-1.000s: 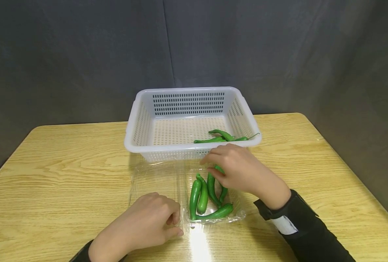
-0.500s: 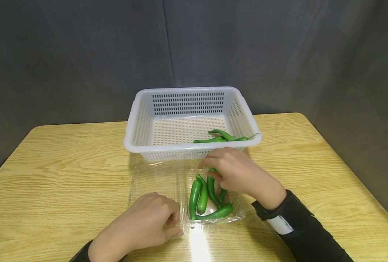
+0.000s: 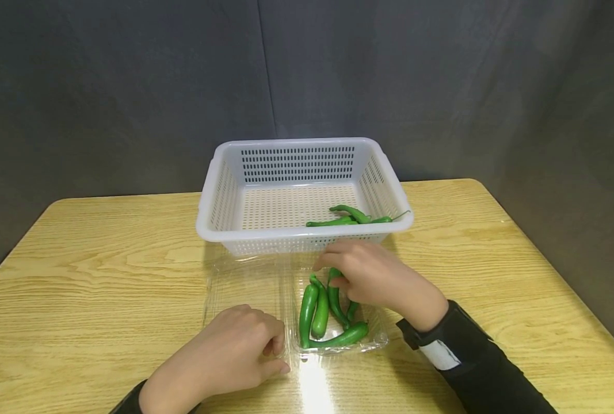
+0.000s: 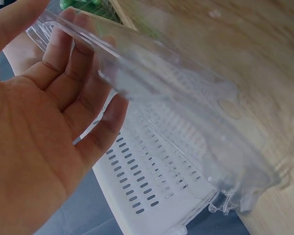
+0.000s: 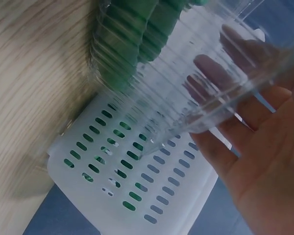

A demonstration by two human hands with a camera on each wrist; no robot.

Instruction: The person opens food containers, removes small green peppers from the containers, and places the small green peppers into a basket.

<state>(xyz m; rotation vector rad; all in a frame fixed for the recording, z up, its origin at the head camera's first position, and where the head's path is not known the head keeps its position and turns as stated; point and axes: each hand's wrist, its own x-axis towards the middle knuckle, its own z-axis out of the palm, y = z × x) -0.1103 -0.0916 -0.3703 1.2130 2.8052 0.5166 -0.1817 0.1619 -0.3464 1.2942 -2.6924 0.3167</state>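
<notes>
A clear plastic clamshell container [image 3: 376, 344] lies unfolded, its lid half [image 3: 241, 282] to the left. Several green chili peppers [image 3: 320, 313] lie in the tray half, one crosswise along its near side. My left hand [image 3: 229, 348] grips the lid's near edge beside the hinge; its curled fingers show at the plastic in the left wrist view. Over the tray's far right part, my right hand [image 3: 376, 279] has its fingers loosely bent, the thumb beside a pepper [image 3: 334, 293]. It partly covers another pepper [image 3: 353, 310]. The right wrist view shows its fingers through the clear wall.
A white perforated basket [image 3: 286, 234] stands just behind the container, with several green peppers [image 3: 355, 214] in its near right corner. Both rest on a wooden table [image 3: 105, 276]. A dark curtain [image 3: 130, 98] hangs behind the table.
My right hand has drawn slightly back toward me and lower over the tray, covering more of the rightmost pepper. The left hand and the container have stayed in place.
</notes>
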